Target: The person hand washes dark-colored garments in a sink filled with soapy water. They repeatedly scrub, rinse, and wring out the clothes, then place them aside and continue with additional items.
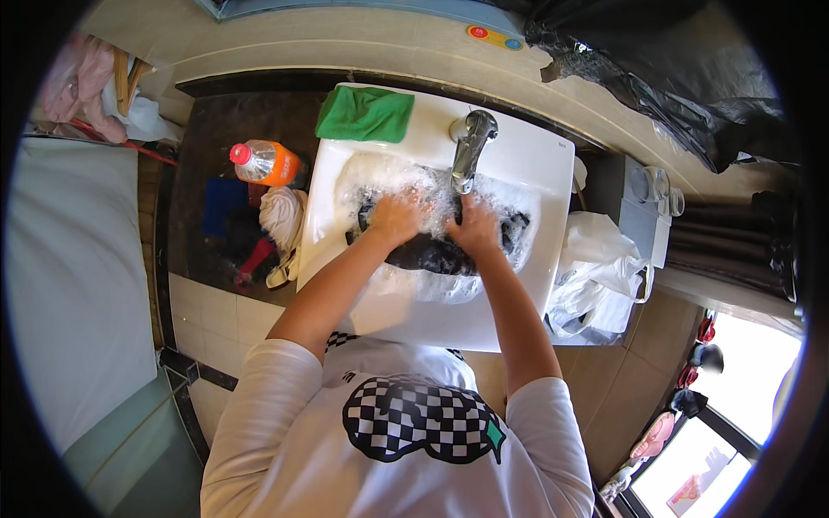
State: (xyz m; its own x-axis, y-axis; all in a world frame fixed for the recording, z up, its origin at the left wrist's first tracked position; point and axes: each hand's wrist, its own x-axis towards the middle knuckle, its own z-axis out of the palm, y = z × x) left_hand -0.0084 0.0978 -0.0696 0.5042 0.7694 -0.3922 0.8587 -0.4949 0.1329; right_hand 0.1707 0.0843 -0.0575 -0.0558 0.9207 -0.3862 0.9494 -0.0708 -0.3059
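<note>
Dark wet cloth (431, 254) lies in foamy water in a white washbasin (414, 324). On its left part rests my left hand (396, 219), with suds over the fingers. My right hand (478, 226) is on the cloth further right, just below the spout of the chrome faucet (473, 149). Foam and water hide the fingertips of both hands, so whether they grip the cloth does not show. A folded green cloth (366, 114) lies on the basin's back left corner.
Left of the basin, a plastic bottle with an orange label (267, 163) and a pile of cloths (282, 213) are on the dark counter (194, 142). White plastic bags (596, 272) sit at the right. Glass jars (651, 184) stand beyond them.
</note>
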